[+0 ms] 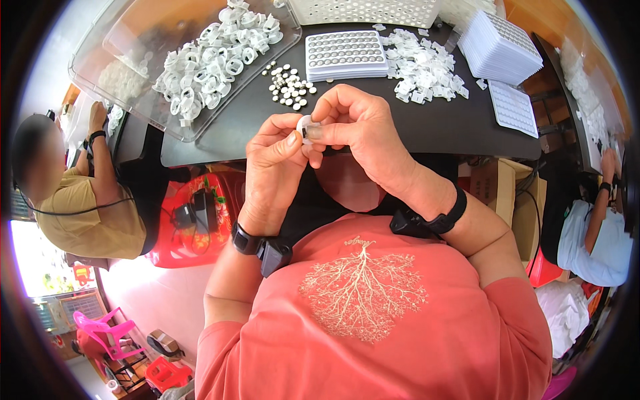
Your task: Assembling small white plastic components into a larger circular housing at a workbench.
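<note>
Small white plastic ring (305, 128), pinched between both hands above the near edge of the dark table (427, 127). The left hand (277, 167) closes thumb and forefinger on the ring from the left; the right hand (360, 130) curls over it from the right, fingertips meeting on the piece, so neither hand is spread. A dark patch shows in the ring's centre; what it is cannot be told. On the table beyond, nearest first: a loose scatter of small round discs (290, 85), a white gridded tray (347, 55) of such discs, a heap of white clips (423, 65), and a stack of empty trays (500, 45). A clear bin (133, 100) at left holds more rings. Judged from the grip, the work goes best with the ring held square, pressure even on both sides, and the fingertips clear of the opening.
</note>
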